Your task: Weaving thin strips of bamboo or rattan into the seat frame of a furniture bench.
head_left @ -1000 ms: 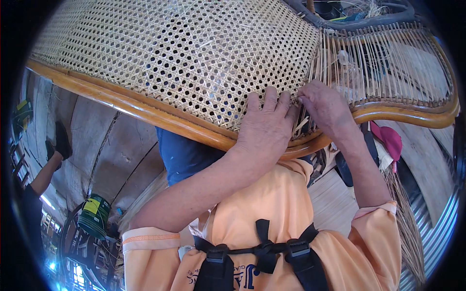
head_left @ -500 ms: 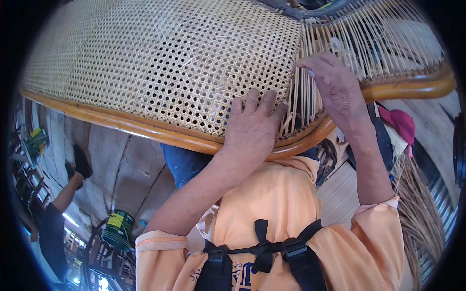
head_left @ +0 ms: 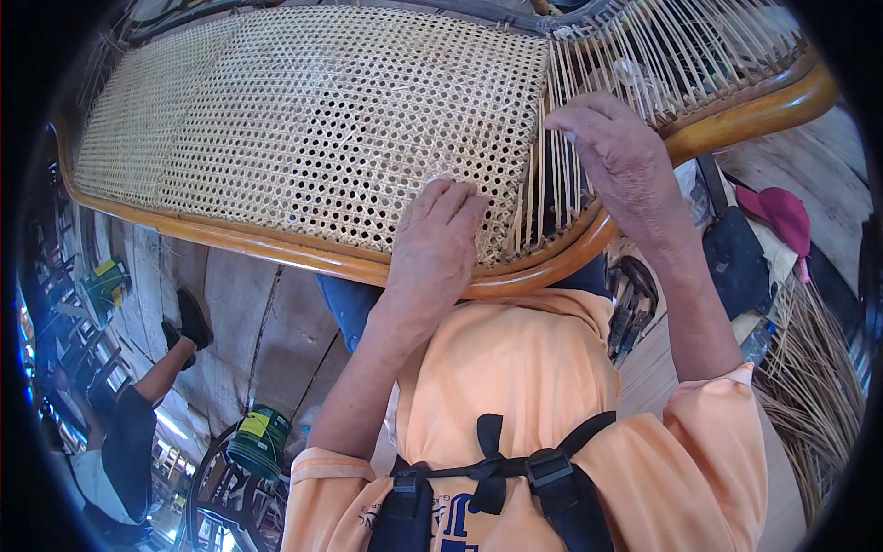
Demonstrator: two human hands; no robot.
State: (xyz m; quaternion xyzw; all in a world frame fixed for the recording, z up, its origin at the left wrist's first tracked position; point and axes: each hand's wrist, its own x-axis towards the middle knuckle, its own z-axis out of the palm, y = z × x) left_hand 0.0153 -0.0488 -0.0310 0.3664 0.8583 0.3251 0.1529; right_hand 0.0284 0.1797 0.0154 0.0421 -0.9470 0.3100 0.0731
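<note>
A panel of woven cane (head_left: 349, 120) with a polished, curved wooden frame (head_left: 267, 256) lies across in front of me. Over the near right part of the weave rests my left hand (head_left: 434, 241), its fingers bent and held close together. What its fingertips grip, if anything, is hidden. Above the unwoven cane strands (head_left: 568, 175), just right of the woven edge, my right hand (head_left: 630, 166) is raised. Its fingers and thumb are drawn together in a pinch. Anything between them is too fine to make out.
Long loose cane strips (head_left: 809, 386) lie at the right, below a dark red cap (head_left: 777, 216) and a dark bag (head_left: 736, 262). A green bucket (head_left: 258, 442) stands at lower left, near another person's leg (head_left: 166, 373).
My left hand has drawn its spread fingers together and shifted left on the weave. My right hand stays pinched, slightly lower and left. The whole view has tilted a little.
</note>
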